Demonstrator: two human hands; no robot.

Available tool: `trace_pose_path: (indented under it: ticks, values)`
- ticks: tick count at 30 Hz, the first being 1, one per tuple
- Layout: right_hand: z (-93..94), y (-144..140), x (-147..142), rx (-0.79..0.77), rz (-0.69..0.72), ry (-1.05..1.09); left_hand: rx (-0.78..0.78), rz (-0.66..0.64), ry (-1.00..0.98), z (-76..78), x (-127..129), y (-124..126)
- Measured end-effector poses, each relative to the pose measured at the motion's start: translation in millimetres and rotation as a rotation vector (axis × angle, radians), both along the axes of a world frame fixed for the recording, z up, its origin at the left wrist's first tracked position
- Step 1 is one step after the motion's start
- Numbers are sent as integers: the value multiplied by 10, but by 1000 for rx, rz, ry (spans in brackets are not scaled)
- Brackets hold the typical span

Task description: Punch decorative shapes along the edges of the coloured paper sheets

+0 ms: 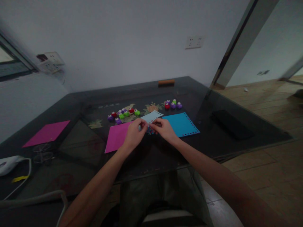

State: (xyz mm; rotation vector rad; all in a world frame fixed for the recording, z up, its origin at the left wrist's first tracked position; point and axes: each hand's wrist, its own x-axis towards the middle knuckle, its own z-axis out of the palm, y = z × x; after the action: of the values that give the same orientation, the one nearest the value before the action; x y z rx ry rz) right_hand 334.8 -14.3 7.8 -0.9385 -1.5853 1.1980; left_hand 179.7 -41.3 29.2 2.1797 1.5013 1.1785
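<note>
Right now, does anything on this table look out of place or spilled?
Only the far-left pink sheet stands out, lying apart from the central pink sheet and blue sheet. I can't tell whether the colorful bits between those spilled.

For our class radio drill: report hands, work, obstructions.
Left hand and right hand nearly touching, grip unclear. Pale sheet just beyond. Pink sheet close left, blue sheet close right. Nothing visibly blocking them.

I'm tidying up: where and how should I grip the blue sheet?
Probably pinch the blue sheet at its near right corner, coming from the right: it looks thin and flat, that corner is uncovered, and the right hand is by its left side.
</note>
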Motion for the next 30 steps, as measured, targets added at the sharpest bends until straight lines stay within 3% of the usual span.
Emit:
trace_pose_path:
  ticks: [8,18,30]
  values:
    - [22,-5,-11,18,-6,-6,-93,8,-64,-9,-2,15]
    - [31,-11,-13,20,-9,-13,-12,-2,15,-13,0,11]
    - [34,-39,-47,30,-52,29,-92,-46,-73,2,34,-15]
